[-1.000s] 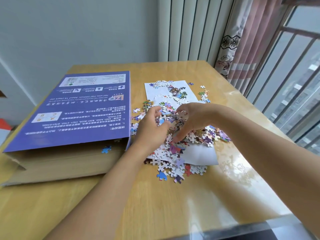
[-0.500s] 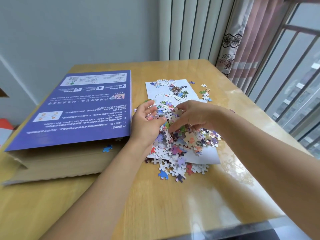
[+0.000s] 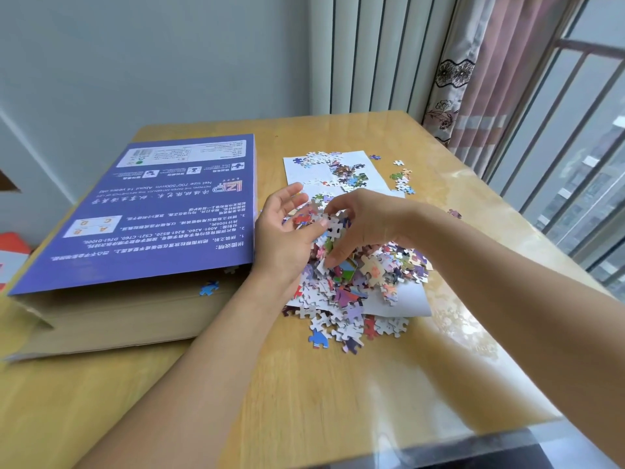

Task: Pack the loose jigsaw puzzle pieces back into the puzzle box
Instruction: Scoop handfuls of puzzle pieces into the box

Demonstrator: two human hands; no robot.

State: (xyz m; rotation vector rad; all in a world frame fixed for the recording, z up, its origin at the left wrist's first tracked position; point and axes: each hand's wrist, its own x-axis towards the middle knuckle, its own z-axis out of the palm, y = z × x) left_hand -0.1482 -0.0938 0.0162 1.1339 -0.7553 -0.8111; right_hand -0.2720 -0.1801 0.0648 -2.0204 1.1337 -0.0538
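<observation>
While both hands are working over the heap of loose puzzle pieces, the left hand is lying palm-up at the heap's left edge, its fingers loosely spread and cupping a small clutch of pieces against the palm. The right hand is arching over the top of the heap, fingers curled downward, the fingertips pinching several pieces together just beside the left palm. Part of the heap is resting on white paper sheets, and a smaller scatter of pieces is lying on the sheets' far end. The puzzle box, purple with its printed back face up, is sitting on the wooden table just left of the heap, its near brown cardboard side facing the camera. One blue piece is lying on that cardboard by the box's near corner. A few stray pieces are lying toward the curtain side of the table.
</observation>
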